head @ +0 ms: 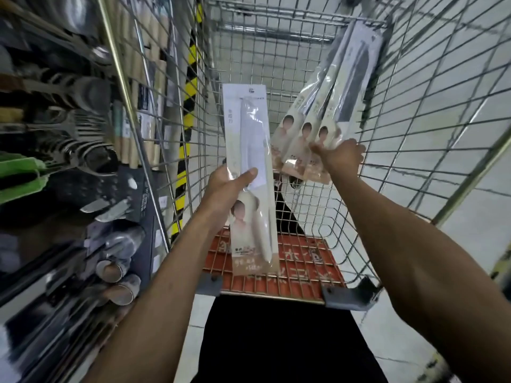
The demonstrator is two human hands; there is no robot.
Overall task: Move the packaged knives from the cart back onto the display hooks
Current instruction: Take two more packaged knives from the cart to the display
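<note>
Rehanging is barely starting: left hand (224, 187) is gripping one packaged knife (250, 150), right hand (343, 158) is clutching a three-knife bundle (326, 106) in the cart (414, 139).

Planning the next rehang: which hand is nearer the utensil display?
Left. The left hand, holding one packaged knife, is by the cart wall beside the utensil display. The right hand, gripping three fanned packs, is across the cart, farther away.

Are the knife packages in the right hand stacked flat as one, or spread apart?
Spread apart. The right hand pinches three packaged knives, fanned side by side with each printed lower end showing separately.
</note>
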